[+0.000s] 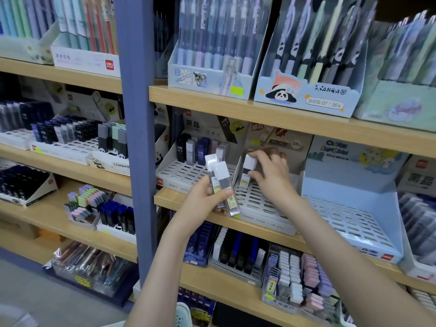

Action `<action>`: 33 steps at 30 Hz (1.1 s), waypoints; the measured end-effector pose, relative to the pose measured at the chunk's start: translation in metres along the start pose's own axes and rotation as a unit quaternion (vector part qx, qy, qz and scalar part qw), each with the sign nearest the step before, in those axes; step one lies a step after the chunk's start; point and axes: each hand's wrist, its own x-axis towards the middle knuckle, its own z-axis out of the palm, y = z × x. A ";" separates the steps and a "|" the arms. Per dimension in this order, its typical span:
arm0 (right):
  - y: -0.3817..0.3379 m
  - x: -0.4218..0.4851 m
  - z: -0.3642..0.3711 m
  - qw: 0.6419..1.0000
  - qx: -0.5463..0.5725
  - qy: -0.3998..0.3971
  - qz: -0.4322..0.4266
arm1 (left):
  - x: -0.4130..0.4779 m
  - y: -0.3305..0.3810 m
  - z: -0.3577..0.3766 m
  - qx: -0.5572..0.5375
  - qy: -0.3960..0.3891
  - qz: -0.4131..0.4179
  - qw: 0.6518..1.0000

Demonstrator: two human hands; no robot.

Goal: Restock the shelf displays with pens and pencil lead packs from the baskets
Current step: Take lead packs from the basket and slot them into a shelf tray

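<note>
Head view: the left hand (pixel 205 197), forearm reaching up from below, curls around two lead packs (pixel 223 185) held upright at the shelf (pixel 169 197) edge. The right hand (pixel 271 171), wrist bent, pinches a third pack (pixel 248 172) upright at the back of the slotted tray (pixel 259 204).

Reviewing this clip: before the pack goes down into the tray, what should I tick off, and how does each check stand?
1. Right hand pinches one lead pack: ok.
2. That pack upright, white cap on top: ok.
3. Its base seated in a slot of the slotted tray: cannot tell.
4. Tray has free slots: ok.
5. Left hand grips the spare packs: ok.
</note>
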 end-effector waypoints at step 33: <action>-0.006 -0.019 -0.034 0.960 0.240 -0.140 0.037 | 0.003 -0.002 0.007 -0.008 0.088 0.059 0.994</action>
